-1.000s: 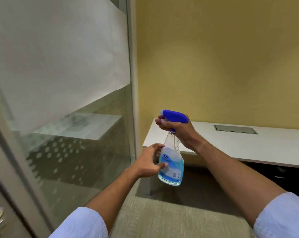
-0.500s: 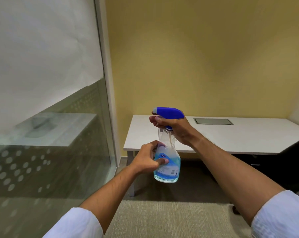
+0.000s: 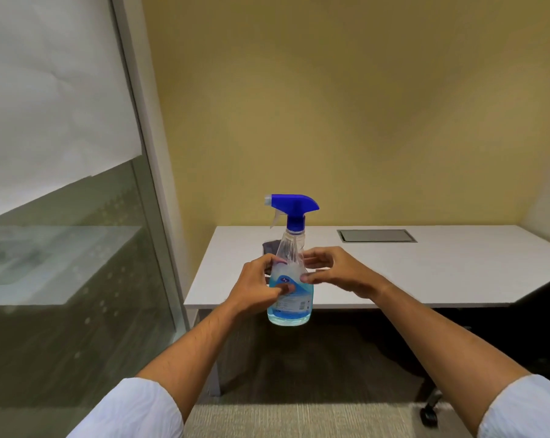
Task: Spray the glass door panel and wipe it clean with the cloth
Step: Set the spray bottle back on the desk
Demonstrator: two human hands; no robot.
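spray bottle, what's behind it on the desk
A dark grey cloth lies on the white desk behind the spray bottle. Only its top left part shows; the bottle and the left hand cover the rest.

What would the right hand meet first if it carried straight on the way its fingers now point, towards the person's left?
The spray bottle. The right hand points its fingers at the clear body, and they appear to touch it or nearly so; depth is unclear. The left hand grips the far side.
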